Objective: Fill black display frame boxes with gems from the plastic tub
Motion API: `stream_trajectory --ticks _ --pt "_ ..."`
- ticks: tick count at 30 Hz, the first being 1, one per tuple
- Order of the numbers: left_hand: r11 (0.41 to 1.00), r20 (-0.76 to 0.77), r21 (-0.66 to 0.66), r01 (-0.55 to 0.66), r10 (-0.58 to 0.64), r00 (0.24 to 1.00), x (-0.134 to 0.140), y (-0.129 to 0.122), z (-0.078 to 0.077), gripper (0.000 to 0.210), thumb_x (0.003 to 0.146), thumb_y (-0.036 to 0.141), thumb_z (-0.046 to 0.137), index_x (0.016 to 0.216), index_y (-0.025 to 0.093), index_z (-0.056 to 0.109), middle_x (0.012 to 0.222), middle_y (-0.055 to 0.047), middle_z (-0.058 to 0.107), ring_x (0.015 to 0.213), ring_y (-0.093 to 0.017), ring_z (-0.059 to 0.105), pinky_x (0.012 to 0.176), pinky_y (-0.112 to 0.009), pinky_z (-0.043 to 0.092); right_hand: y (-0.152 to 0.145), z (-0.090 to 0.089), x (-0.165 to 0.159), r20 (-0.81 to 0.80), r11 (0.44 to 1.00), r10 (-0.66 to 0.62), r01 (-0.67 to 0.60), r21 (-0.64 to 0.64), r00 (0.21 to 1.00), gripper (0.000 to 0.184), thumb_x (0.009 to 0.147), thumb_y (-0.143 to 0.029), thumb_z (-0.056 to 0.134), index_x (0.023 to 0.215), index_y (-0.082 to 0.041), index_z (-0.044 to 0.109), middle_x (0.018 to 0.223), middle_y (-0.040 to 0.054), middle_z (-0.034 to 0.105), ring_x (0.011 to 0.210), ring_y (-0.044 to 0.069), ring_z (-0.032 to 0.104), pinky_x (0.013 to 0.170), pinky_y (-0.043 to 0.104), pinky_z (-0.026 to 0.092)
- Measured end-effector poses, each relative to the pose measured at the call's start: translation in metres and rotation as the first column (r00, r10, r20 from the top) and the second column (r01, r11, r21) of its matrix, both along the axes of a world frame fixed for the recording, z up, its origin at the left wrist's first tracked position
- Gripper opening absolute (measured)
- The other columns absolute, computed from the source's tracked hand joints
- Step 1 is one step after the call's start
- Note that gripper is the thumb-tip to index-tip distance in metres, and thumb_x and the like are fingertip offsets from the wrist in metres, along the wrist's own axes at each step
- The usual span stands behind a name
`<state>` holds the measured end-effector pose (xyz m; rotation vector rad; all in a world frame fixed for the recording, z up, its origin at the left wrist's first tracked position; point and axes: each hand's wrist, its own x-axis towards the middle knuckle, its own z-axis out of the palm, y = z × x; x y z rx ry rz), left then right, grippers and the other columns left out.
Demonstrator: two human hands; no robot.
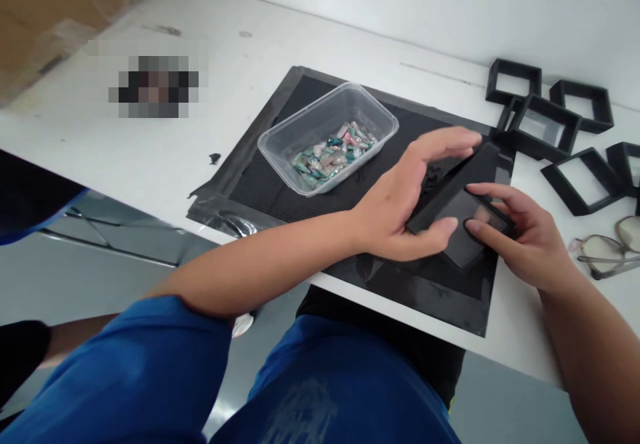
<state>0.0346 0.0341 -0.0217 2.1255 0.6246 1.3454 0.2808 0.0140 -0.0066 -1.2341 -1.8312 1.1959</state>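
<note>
The left hand (400,201) was spread wide around a black frame (457,204), holding it by one side, while the right hand (527,234) gripped the other between thumb and fingers. The frame was tilted above a dark mat (250,181) on the desk (215,104). Glasses (600,259) lay to the right. Farther off, a clear tub (280,139) of shiny chips (335,154) stood on the mat, and other frames (569,141) sat near the wall (400,11).

No text, label, brand, number or sign readable. Pale print (303,411) on person's blue shirt (370,384): whitish strokes, too blurred to tell whether letters or drawing. Pixelated patch (154,88) over white table (225,64): content hidden, nothing legible.
</note>
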Motion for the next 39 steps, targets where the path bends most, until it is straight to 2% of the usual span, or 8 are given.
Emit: stream_trajectory --ticks 5,10,14,16,22,28,33,39 --pt "0.974 -0.158 0.188 -0.124 0.154 0.975 -0.017 0.003 0.047 0.060 0.095 0.059 0.049 0.135 0.015 0.051 0.164 -0.015 0.044 0.159 -0.034 0.036 0.124 -0.046 0.039 0.004 -0.006 0.001 0.110 0.979 -0.183 0.171 0.112 0.977 0.040 0.089 -0.045 0.077 0.127 -0.032 0.072 0.078 0.0001 0.068 0.062 0.016 0.057 0.054 0.032 0.048" --pt "0.886 -0.543 0.186 -0.425 0.453 0.707 -0.070 -0.003 0.099 0.065 0.091 0.066 0.060 0.135 0.017 0.059 0.162 -0.014 0.047 0.148 -0.034 0.045 0.116 -0.047 0.049 0.005 -0.008 0.005 0.241 0.970 -0.216 0.181 0.160 0.946 0.037 0.092 -0.049 0.073 0.126 -0.033 0.074 0.093 0.0036 0.072 0.072 0.019 0.061 0.057 0.031 0.047" --pt "0.874 -0.955 -0.024 -0.485 0.123 0.268 -0.109 0.004 0.095 0.078 0.092 0.075 0.054 0.148 0.021 0.055 0.147 -0.015 0.064 0.129 -0.037 0.060 0.111 -0.056 0.051 0.007 -0.010 0.006 0.283 0.965 -0.240 0.195 0.177 0.929 0.035 0.094 -0.052 0.070 0.122 -0.033 0.076 0.087 0.0013 0.066 0.072 0.018 0.058 0.059 0.030 0.045" --pt "0.894 -0.983 -0.108 -0.434 -0.029 0.183 -0.116 0.008 0.084 0.069 0.097 0.067 0.048 0.145 0.020 0.060 0.153 -0.015 0.060 0.138 -0.039 0.057 0.112 -0.056 0.051 0.008 -0.009 0.006 0.301 0.968 -0.234 0.191 0.164 0.925 0.036 0.093 -0.054 0.070 0.122 -0.032 0.076 0.086 0.0006 0.065 0.073 0.017 0.058 0.061 0.031 0.045" --pt "0.947 -0.956 -0.208 -0.246 -0.144 0.256 -0.105 -0.010 0.064 0.055 0.104 0.031 0.031 0.152 0.027 0.058 0.170 -0.006 0.042 0.158 -0.028 0.041 0.127 -0.051 0.041 0.008 -0.008 0.006 0.332 0.976 -0.211 0.176 0.131 0.919 0.037 0.094 -0.052 0.069 0.124 -0.031 0.074 0.079 -0.0023 0.059 0.063 0.013 0.050 0.058 0.029 0.040" --pt "0.957 -0.909 -0.268 -0.108 -0.214 0.357 -0.101 -0.040 0.067 0.058 0.109 0.050 0.029 0.147 0.023 0.063 0.158 -0.004 0.058 0.156 -0.027 0.044 0.130 -0.046 0.039 0.010 0.000 0.016 0.334 0.992 -0.123 0.106 0.068 0.935 0.032 0.094 -0.044 0.069 0.121 -0.029 0.075 0.071 -0.0038 0.053 0.061 0.014 0.048 0.056 0.030 0.039" --pt "0.930 -0.904 -0.294 -0.220 -0.196 0.381 -0.105 -0.028 0.095 0.064 0.104 0.068 0.034 0.151 0.031 0.057 0.138 -0.005 0.073 0.117 -0.031 0.072 0.096 -0.042 0.057 0.019 0.005 0.031 0.373 0.988 -0.150 0.151 0.028 0.915 0.027 0.089 -0.038 0.069 0.113 -0.027 0.077 0.064 -0.0051 0.051 0.056 0.014 0.047 0.054 0.030 0.038" --pt "0.916 -0.966 -0.189 -0.354 -0.109 0.235 -0.073 0.008 0.093 0.033 0.091 0.042 0.058 0.115 0.028 0.076 0.088 -0.002 0.074 0.081 -0.025 0.069 0.092 -0.043 0.050 0.020 0.001 0.033 0.462 0.982 -0.187 0.178 0.064 0.867 0.029 0.090 -0.043 0.068 0.112 -0.027 0.076 0.069 -0.0029 0.058 0.059 0.015 0.050 0.055 0.031 0.040"
